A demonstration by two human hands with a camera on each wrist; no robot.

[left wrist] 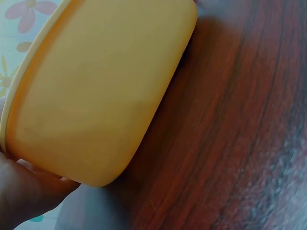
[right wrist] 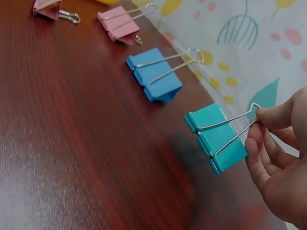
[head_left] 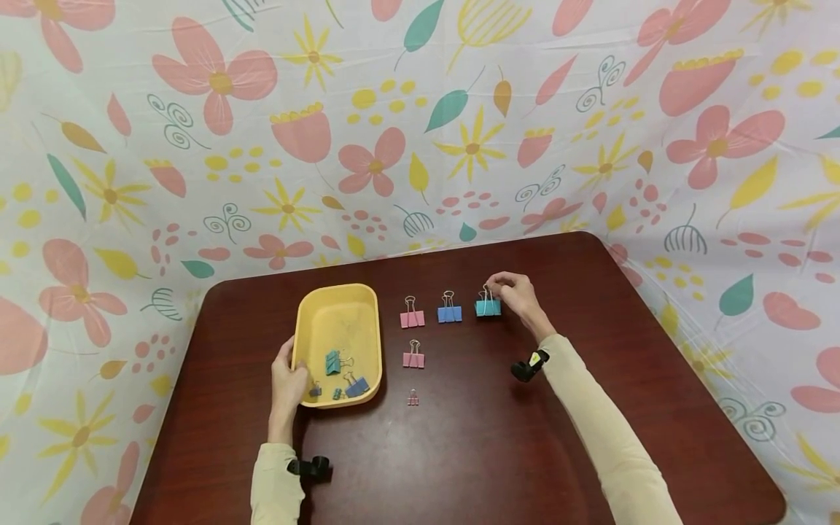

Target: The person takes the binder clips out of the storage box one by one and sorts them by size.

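Note:
My right hand point(head_left: 518, 297) pinches the wire handle of a large teal binder clip point(right wrist: 218, 139) between thumb and fingers. The clip hangs at the right end of a row, beside a blue binder clip point(head_left: 449, 314) and a large pink binder clip point(head_left: 412, 319). On the left, my left hand point(head_left: 287, 383) grips the side of a yellow plastic tray point(head_left: 341, 317), thumb over its rim. The tray is tilted, and its underside shows in the left wrist view. Inside lie a teal clip point(head_left: 333, 363), a blue clip point(head_left: 357, 386) and two small clips.
Below the large pink clip, a medium pink clip point(head_left: 413, 360) and a tiny pink clip point(head_left: 413, 401) lie in a column on the dark wooden table point(head_left: 459, 452). A floral cloth point(head_left: 374, 87) hangs behind the table and along its sides.

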